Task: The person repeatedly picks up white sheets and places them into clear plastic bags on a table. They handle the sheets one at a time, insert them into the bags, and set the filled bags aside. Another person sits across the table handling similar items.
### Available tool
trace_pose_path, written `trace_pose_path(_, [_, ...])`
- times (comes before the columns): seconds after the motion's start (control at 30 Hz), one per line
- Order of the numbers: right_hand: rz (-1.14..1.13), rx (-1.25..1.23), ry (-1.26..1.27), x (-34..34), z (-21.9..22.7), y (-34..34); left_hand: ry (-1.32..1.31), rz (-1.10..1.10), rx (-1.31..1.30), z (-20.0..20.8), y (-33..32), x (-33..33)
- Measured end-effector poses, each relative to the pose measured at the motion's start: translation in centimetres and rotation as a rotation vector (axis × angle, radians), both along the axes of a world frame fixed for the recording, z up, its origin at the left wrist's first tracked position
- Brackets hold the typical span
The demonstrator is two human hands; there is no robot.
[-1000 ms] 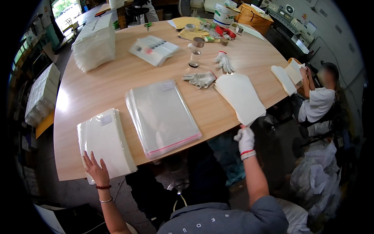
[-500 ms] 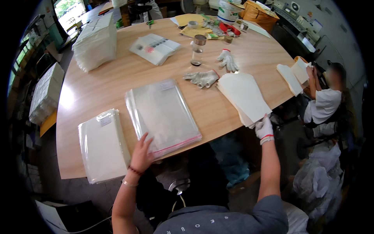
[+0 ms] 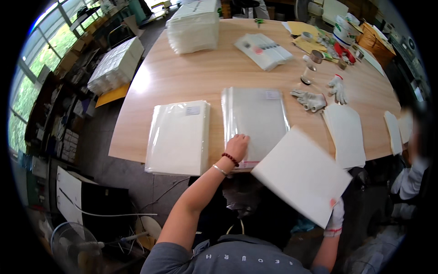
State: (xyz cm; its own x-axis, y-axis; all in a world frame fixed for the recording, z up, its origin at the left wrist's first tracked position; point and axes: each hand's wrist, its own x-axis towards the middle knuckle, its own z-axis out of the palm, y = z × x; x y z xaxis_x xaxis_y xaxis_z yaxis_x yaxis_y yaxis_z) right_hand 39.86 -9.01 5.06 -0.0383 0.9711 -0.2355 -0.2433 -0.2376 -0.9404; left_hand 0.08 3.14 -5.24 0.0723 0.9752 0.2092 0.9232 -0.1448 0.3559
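My right hand (image 3: pixel 336 214), in a white work glove with a red-striped cuff, grips a large white sheet (image 3: pixel 302 176) by its near right corner. The sheet is tilted over the table's front edge, one corner overlapping the clear plastic bags (image 3: pixel 258 114). My bare left hand (image 3: pixel 237 147) lies on these stacked bags near their pink-edged end, fingers bent and closed on the top plastic; its fingertips are partly hidden. To its left sits a stack of white sheets in clear sleeves (image 3: pixel 178 137). A fanned pile of white sheets (image 3: pixel 344 134) lies at the right.
Two loose work gloves (image 3: pixel 310 100) and a clear jar (image 3: pixel 309 73) lie beyond the bags. Farther back are packaged bags (image 3: pixel 263 51), a tall wrapped stack (image 3: pixel 194 29) and a white bucket (image 3: pixel 346 29). Another person (image 3: pixel 413 169) sits at the right edge.
My right hand has drawn a white sheet off the pile and carried it left toward the bags. My left hand's fingers have curled onto the bags. The view has turned left.
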Motion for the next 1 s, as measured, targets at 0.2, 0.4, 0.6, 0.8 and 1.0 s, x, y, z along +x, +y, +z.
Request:
trace_pose_path(0.2, [-0.062, -0.228, 0.101, -4.8, -1.1, -4.0, -0.026, -0.029, 0.286, 0.8, -1.4, -0.9])
trace_pose_path(0.4, [-0.222, -0.329, 0.25, -6.8, -3.3, -5.5, -0.561, 0.376, -0.094, 4.0, -3.5, -1.2])
trace_pose_path(0.6, [-0.298, -0.175, 0.215, -9.4, -2.6, -6.5, -0.937, 0.177, -0.423, 4.8, -4.8, -1.0])
trace_pose_path(0.8, [-0.326, -0.44, 0.22, -10.8, -1.0, -6.3, -1.36, 0.184, 0.112, -0.1, -7.0, 7.2])
trace_pose_path(1.0, [-0.126, -0.461, 0.233, -11.8, -1.7, -7.3, -1.946, 0.222, -0.56, -9.0, -7.6, 13.1])
